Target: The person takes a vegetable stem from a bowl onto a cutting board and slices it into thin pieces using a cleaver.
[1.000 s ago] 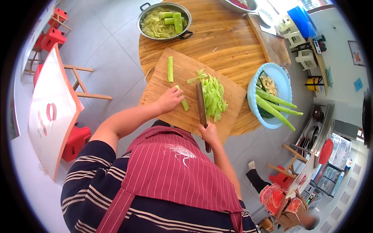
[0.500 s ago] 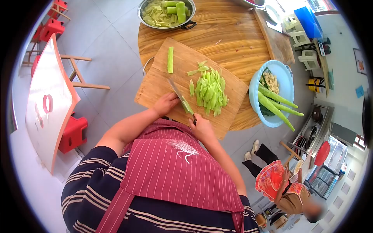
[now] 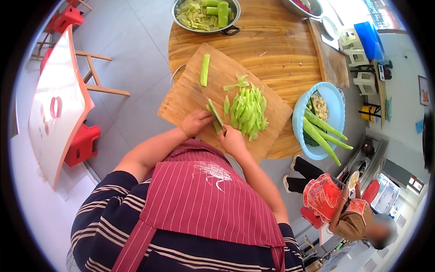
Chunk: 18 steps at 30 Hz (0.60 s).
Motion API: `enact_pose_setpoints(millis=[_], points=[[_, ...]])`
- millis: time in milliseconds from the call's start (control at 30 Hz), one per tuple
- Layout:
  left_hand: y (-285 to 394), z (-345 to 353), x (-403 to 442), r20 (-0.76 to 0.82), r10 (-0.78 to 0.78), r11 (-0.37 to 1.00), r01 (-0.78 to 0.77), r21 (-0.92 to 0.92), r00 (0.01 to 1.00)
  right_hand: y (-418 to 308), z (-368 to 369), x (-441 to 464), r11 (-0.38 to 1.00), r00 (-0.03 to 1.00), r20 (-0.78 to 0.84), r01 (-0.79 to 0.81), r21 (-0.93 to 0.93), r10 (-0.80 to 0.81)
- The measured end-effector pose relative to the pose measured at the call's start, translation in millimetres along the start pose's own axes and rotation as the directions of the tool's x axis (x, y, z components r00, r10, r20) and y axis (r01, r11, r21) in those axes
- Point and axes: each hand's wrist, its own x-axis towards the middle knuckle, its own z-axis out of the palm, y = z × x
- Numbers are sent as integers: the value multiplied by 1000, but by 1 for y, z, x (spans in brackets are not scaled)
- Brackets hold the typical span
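Observation:
On a wooden cutting board (image 3: 181, 97), my right hand (image 3: 233, 139) grips a kitchen knife (image 3: 215, 112) by its handle, the blade angled away from me toward the upper left. My left hand (image 3: 198, 122) is closed, fingertips down against a piece of green vegetable stem (image 3: 217, 127) beside the blade; part of the piece is hidden by the knife and hands. Right of the knife lies a heap of light green slices (image 3: 248, 110), with a few loose ones (image 3: 238, 83) above it. One uncut green strip (image 3: 205, 70) rests near the board's far left.
A metal pot (image 3: 174, 16) of cut green pieces stands at the table's far edge. At right, a light blue basin (image 3: 297, 122) holds long green stems and pale chunks. Another metal bowl (image 3: 318, 11) sits farther back. A person in a red apron (image 3: 324, 197) stands at right holding a plate.
The view has shifted slightly, moving the table things right and down. The knife now stands steeper over the stem piece, and my right hand is closer to my left. The other person has moved.

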Motion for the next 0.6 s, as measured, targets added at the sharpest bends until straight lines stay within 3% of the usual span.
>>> enact_pose_setpoints(millis=[100, 267, 400, 467, 533, 600], points=[[0, 3, -1, -21, 10, 1000, -10, 24, 1000, 4, -9, 0, 987, 997, -26, 70, 144, -67], [0, 7, -4, -114, 90, 986, -72, 147, 989, -9, -30, -34, 997, 991, 131, -28, -79, 39], [0, 8, 2, -170, 95, 988, -72, 134, 981, -6, -5, -1, 997, 995, 81, -61, -57, 65], [3, 2, 2, -118, 54, 994, -42, 100, 991, -3, 1, 13, 989, 995, -17, 97, 116, -95], [-3, 0, 8, -66, 21, 998, -17, 64, 998, -1, -4, 20, 981, 997, 3, 79, 176, -81], [-9, 1, 14, -215, 26, 997, -9, 80, 976, -2, -13, 18, 971, 998, 40, 47, 234, -58]])
